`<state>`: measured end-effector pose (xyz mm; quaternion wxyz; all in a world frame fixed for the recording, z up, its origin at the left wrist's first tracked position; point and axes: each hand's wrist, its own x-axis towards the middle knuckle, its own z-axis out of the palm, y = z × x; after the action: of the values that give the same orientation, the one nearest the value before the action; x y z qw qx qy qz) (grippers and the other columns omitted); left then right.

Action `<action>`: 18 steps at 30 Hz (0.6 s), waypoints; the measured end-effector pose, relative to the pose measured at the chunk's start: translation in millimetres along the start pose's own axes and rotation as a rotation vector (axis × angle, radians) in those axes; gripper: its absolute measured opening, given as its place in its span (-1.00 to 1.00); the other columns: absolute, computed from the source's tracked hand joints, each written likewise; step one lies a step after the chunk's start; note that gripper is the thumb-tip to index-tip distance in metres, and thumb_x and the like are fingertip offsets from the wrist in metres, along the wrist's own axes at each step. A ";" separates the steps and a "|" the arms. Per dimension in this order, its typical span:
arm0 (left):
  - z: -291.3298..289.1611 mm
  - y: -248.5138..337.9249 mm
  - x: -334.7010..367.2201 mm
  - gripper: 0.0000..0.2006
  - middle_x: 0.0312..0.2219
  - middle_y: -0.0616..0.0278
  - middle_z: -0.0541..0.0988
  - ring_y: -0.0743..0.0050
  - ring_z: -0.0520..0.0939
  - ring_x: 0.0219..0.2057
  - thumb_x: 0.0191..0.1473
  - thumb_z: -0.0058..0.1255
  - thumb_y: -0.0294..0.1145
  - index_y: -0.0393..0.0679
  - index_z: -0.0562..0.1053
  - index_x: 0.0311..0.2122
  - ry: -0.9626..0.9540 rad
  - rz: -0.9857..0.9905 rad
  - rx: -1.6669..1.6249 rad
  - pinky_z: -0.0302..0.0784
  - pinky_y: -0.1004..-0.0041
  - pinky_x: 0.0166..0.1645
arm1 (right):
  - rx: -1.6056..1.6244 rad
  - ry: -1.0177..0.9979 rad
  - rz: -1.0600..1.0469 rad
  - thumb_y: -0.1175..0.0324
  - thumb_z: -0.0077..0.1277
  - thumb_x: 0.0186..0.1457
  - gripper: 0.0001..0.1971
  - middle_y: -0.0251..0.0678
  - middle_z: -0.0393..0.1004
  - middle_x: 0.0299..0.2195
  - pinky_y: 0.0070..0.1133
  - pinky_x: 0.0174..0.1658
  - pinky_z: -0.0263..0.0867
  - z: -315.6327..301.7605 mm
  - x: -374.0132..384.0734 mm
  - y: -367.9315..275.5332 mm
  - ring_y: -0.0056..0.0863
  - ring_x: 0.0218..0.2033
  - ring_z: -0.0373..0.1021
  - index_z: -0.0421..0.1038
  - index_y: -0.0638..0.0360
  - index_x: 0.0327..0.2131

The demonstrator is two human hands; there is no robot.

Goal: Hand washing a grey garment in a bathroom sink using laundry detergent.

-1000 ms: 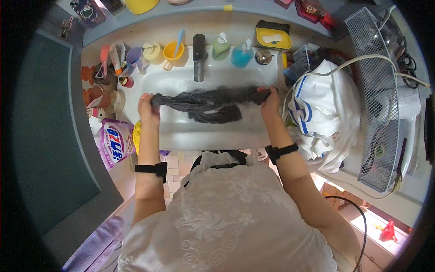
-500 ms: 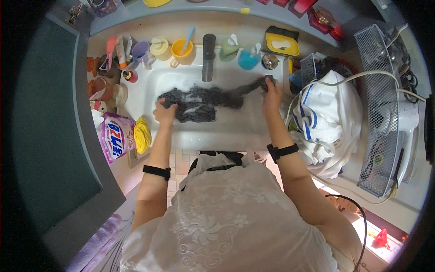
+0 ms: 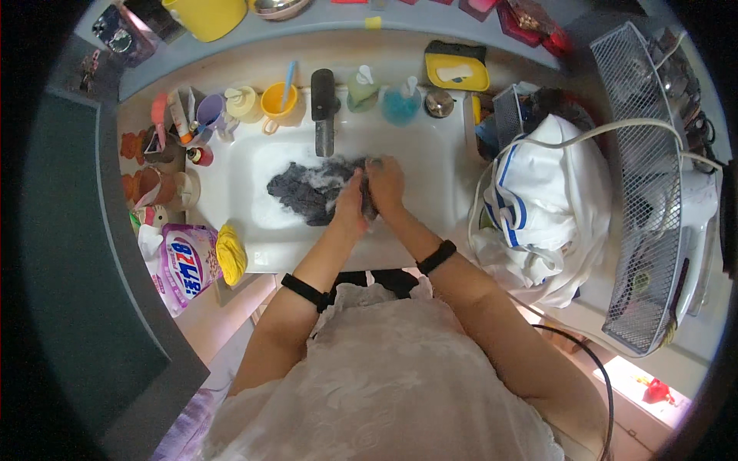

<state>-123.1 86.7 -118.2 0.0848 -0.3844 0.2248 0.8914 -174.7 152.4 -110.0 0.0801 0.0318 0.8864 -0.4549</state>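
A wet, dark grey cloth garment (image 3: 296, 190) lies bunched in the white sink (image 3: 434, 184), with suds on and around it. My left hand (image 3: 352, 203) and my right hand (image 3: 387, 184) are close together at the garment's right end. Both are closed on its gathered dark fabric, part of which shows between them. Their fingers are partly hidden by the hands themselves and the cloth. The dark faucet (image 3: 324, 111) stands just beyond my hands, at the back of the sink.
Along the back rim stand a yellow cup (image 3: 281, 106), a green pump bottle (image 3: 363, 90), a blue pump bottle (image 3: 401, 106) and a yellow soap dish (image 3: 459, 73). A yellow cloth (image 3: 231, 255) and a purple-white pouch (image 3: 187, 265) sit left. White fabric (image 3: 550, 192) and a wire basket (image 3: 636, 200) stand right.
My hands have come together from opposite ends of the stretched garment. Its right end has been drawn inward and bunched up. The view has shifted slightly.
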 end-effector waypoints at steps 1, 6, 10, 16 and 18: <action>-12.9 5.1 5.9 -0.61 -0.14 0.18 0.42 0.23 0.46 -0.15 0.10 -0.19 -0.05 -0.12 0.35 -0.11 -0.050 -0.073 -0.089 0.35 0.16 -0.05 | -0.058 -0.085 -0.024 0.07 -0.06 -0.04 -0.63 -0.01 0.43 -0.36 -0.27 -0.20 0.23 -1.5 -15.9 -13.6 -0.04 -0.24 0.34 0.44 0.24 -0.42; -8.0 3.3 9.2 -0.62 -0.16 0.15 0.43 0.19 0.47 -0.18 0.09 -0.17 -0.10 -0.18 0.34 -0.11 0.039 0.098 -0.049 0.42 0.17 -0.15 | -0.294 -0.220 -0.020 -0.07 -0.21 0.02 -0.52 -0.08 0.46 -0.56 -0.20 -0.39 0.28 -1.7 -10.7 -17.2 -0.06 -0.48 0.41 0.49 0.15 -0.55; -40.8 15.9 18.3 -0.67 -0.21 0.14 0.44 0.18 0.48 -0.21 0.10 -0.19 -0.15 -0.14 0.34 -0.13 -0.077 0.166 -0.056 0.43 0.14 -0.17 | -0.353 -0.105 -0.153 -0.07 -0.27 0.05 -0.48 -0.07 0.46 -0.54 -0.24 -0.41 0.30 4.9 -44.8 -31.0 -0.06 -0.48 0.41 0.48 0.19 -0.56; -25.4 20.8 12.1 -0.71 -0.23 0.11 0.45 0.12 0.46 -0.19 0.10 -0.24 -0.17 -0.15 0.36 -0.21 0.026 -0.014 -0.176 0.42 0.14 -0.13 | -0.315 -0.263 -0.094 -0.07 -0.31 0.08 -0.45 -0.01 0.44 -0.51 -0.21 -0.32 0.25 11.2 -20.8 -20.4 -0.02 -0.45 0.38 0.45 0.25 -0.55; -37.0 21.8 14.2 -0.73 -0.24 0.10 0.46 0.12 0.46 -0.19 0.11 -0.25 -0.20 -0.15 0.37 -0.21 -0.009 -0.026 -0.257 0.42 0.15 -0.12 | -0.257 -0.249 -0.146 -0.08 -0.35 0.10 -0.44 -0.01 0.44 -0.52 -0.22 -0.33 0.25 12.6 -43.4 -40.9 -0.01 -0.46 0.38 0.44 0.22 -0.57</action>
<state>-116.0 49.9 -143.5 0.0476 -0.3912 0.1032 0.9133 -135.9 119.0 -77.0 0.1593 -0.0994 0.9204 -0.3430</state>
